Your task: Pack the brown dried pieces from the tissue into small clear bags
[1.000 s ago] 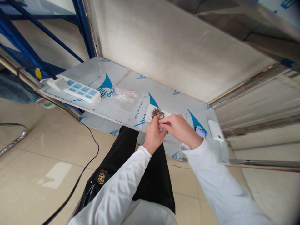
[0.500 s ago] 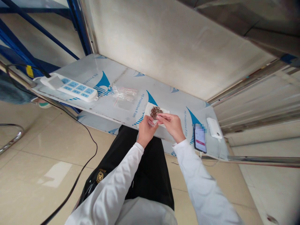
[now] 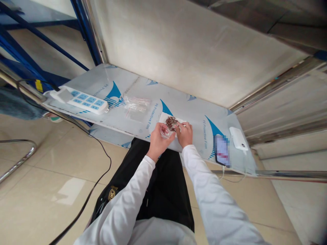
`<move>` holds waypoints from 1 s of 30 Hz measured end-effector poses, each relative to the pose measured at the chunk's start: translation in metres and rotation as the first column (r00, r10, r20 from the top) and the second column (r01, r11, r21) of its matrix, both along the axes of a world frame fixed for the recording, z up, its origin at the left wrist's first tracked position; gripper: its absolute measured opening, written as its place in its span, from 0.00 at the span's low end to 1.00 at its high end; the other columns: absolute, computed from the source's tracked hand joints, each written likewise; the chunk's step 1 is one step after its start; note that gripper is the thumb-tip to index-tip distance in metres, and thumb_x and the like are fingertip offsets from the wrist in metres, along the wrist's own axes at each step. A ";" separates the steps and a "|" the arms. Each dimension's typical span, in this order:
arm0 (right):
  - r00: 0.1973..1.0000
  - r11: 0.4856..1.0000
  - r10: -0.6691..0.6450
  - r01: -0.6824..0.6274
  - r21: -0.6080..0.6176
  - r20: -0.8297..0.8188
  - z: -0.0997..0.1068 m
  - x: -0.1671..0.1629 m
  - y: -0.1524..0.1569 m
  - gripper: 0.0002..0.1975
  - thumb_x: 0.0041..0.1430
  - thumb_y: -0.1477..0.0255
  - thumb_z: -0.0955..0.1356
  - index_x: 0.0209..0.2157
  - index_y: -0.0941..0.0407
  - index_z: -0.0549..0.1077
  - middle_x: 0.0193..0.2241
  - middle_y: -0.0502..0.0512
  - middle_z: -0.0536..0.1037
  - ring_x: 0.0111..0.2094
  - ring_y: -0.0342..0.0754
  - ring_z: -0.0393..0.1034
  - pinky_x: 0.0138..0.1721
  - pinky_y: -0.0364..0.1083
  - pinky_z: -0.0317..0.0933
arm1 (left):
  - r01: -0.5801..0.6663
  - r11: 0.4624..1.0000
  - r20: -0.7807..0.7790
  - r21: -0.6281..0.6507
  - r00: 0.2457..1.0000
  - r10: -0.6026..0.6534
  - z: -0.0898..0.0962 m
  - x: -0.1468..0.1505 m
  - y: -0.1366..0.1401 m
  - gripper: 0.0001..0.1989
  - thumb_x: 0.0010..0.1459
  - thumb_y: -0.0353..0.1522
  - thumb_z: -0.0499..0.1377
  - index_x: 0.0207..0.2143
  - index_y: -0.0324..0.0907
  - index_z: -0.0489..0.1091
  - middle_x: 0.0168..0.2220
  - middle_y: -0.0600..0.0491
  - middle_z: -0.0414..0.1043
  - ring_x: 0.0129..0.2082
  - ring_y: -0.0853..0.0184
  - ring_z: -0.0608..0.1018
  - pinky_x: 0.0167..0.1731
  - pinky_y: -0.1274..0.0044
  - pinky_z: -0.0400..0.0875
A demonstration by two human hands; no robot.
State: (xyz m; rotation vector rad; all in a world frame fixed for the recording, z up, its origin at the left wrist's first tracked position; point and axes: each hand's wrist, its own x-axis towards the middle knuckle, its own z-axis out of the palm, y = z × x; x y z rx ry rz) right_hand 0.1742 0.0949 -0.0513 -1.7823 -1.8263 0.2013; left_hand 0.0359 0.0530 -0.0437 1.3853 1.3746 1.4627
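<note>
A pile of small brownish metal pieces, which look like screws (image 3: 171,122), lies on a white sheet (image 3: 162,117) at the front of the bench. My left hand (image 3: 158,141) curls around a small clear plastic bag (image 3: 165,130), with thumb and fingers on either side of its mouth. Something reddish shows inside or through the bag. On the pile's right side, my right hand (image 3: 186,135) has its fingers bent down at the pieces. Whatever sits between those fingertips is too small to make out.
More clear bags (image 3: 136,107) lie left of the sheet on the film-covered bench (image 3: 122,124). A power strip (image 3: 87,101) stands at the left end. To the right are a phone (image 3: 222,149) and a white power bank (image 3: 238,138) with cables. A black cord (image 3: 102,173) crosses the floor.
My right hand has drawn back from the bag beside my left hand to the pile, its fingers now bent downward. The bag's mouth now shows more openly in my left hand.
</note>
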 end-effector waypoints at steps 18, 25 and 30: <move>0.676 0.955 0.133 -0.283 -0.089 -0.725 0.117 0.014 -0.052 0.14 0.50 0.61 0.72 0.33 0.58 0.76 0.27 0.54 0.80 0.25 0.43 0.72 0.25 0.42 0.65 | 0.640 0.753 0.436 -0.153 0.728 -0.530 0.060 -0.048 -0.006 0.12 0.52 0.40 0.63 0.30 0.39 0.74 0.28 0.51 0.76 0.28 0.67 0.78 0.30 0.75 0.73; 0.641 0.954 0.144 -0.292 -0.067 -0.754 0.116 0.015 -0.051 0.13 0.50 0.62 0.72 0.33 0.57 0.76 0.27 0.53 0.79 0.24 0.42 0.71 0.25 0.41 0.64 | 0.631 0.758 0.444 -0.166 0.734 -0.514 0.064 -0.041 -0.010 0.11 0.50 0.39 0.64 0.29 0.39 0.76 0.28 0.50 0.78 0.28 0.66 0.79 0.32 0.74 0.76; 0.655 0.917 0.225 -0.392 -0.069 -0.721 0.102 0.006 -0.048 0.14 0.52 0.62 0.71 0.37 0.56 0.76 0.31 0.53 0.80 0.29 0.44 0.73 0.30 0.42 0.66 | 0.611 0.785 0.465 -0.097 0.726 -0.507 0.062 -0.035 -0.007 0.17 0.51 0.40 0.64 0.40 0.39 0.74 0.39 0.47 0.78 0.38 0.61 0.80 0.39 0.70 0.76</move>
